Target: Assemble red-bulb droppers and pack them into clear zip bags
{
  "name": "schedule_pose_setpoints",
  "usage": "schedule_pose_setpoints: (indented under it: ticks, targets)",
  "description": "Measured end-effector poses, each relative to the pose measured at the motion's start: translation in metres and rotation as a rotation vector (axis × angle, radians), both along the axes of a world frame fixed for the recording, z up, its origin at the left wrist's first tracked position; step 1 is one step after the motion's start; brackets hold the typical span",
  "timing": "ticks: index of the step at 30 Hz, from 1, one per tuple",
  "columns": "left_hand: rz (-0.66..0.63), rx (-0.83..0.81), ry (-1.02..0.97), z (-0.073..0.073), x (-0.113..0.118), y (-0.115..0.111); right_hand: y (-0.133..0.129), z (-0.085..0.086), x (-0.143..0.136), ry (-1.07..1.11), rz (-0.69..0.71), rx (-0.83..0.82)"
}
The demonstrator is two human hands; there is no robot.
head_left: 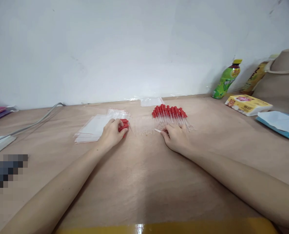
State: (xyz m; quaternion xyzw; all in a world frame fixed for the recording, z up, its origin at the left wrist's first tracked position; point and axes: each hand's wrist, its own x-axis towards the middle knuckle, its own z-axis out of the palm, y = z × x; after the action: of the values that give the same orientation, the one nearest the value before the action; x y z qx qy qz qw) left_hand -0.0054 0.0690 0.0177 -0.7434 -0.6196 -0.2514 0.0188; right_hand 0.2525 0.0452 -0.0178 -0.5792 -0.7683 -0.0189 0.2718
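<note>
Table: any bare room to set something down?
Bare: near side of the table, between left forearm and right forearm; also between the red-topped droppers and yellow pack. Crowded: mid-table, with bags, left hand, red bulbs, clear tubes, right hand, droppers.

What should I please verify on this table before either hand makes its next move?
1. Right hand holds a clear tube: ok, its end sticks out toward the middle.
2. Left hand is at the red bulbs: ok.
3. Left hand has just one bulb gripped: cannot tell, the hand covers part of the pile.
4. Loose clear tubes lie between the hands: ok.
5. Right hand is free of the red-topped droppers: cannot tell, they overlap in this view.
6. Green bottle is capped and away from both hands: ok.
</note>
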Motion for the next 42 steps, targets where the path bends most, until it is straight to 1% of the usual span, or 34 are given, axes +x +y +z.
schedule_pose_setpoints:
  ticks: [5,8,10,13,15,16,18,19,21,23,28,35,42]
  targets:
    - [-0.005,0.004,-0.081,-0.002,-0.001,0.0,0.001,-0.001,0.0,0.037,0.007,0.002]
    - [0.005,-0.003,-0.119,-0.001,-0.001,0.0,0.002,-0.002,0.0,0.073,0.017,-0.005]
    - [-0.015,0.032,-0.121,0.001,0.001,0.0,0.003,-0.003,0.0,0.092,0.024,0.012]
    - [-0.102,0.198,-0.092,0.001,0.008,-0.005,0.004,-0.005,0.001,0.133,0.051,0.049]
    - [-0.198,0.279,-0.088,-0.004,0.016,-0.01,0.005,-0.006,0.001,0.182,0.117,0.081]
    - [-0.253,0.284,-0.099,-0.007,0.021,-0.012,0.005,-0.006,0.001,0.205,0.162,0.102]
    - [-0.365,0.248,-0.139,-0.017,0.031,-0.018,0.005,-0.006,0.001,0.23,0.255,0.149]
    - [-0.401,0.219,-0.16,-0.022,0.035,-0.02,0.005,-0.006,0.001,0.228,0.293,0.167]
    - [-0.436,0.154,-0.191,-0.031,0.043,-0.022,0.004,-0.005,0.001,0.209,0.351,0.184]
    - [-0.447,0.119,-0.216,-0.035,0.046,-0.023,0.002,-0.004,0.0,0.198,0.398,0.187]
    - [-0.495,0.141,-0.26,-0.033,0.048,-0.021,0.0,-0.003,-0.002,0.186,0.483,0.202]
    - [-0.552,0.168,-0.251,-0.033,0.047,-0.022,0.001,-0.007,-0.002,0.174,0.516,0.213]
    - [-0.639,0.104,-0.224,-0.03,0.046,-0.027,0.003,-0.004,0.001,0.145,0.566,0.152]
